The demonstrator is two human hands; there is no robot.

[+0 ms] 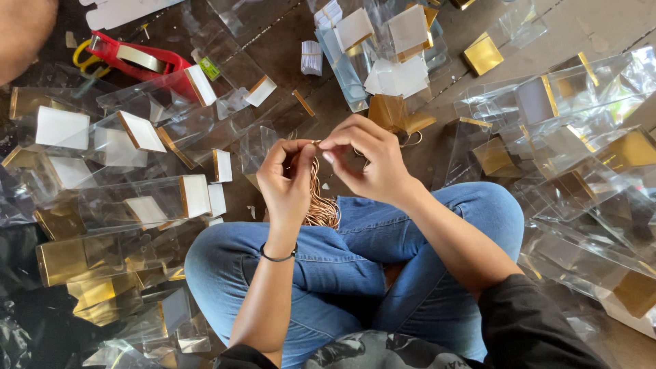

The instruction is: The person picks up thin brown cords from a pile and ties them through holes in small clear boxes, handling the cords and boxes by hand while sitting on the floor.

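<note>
I sit cross-legged in blue jeans on the floor. My left hand (287,179) and my right hand (365,158) meet in front of my knees, fingertips pinched together on a thin rose-gold cord (316,179). A bundle of the same cords (321,210) hangs down from my left hand and rests against my left knee. A black band circles my left wrist. What the fingertips do with the cord end is hidden.
Clear plastic boxes with gold and white card bases (157,198) lie piled at the left, and more (581,143) at the right. A red tape dispenser (140,60) lies at the upper left. Stacks of white cards (311,57) and a clear box of cards (383,48) sit ahead.
</note>
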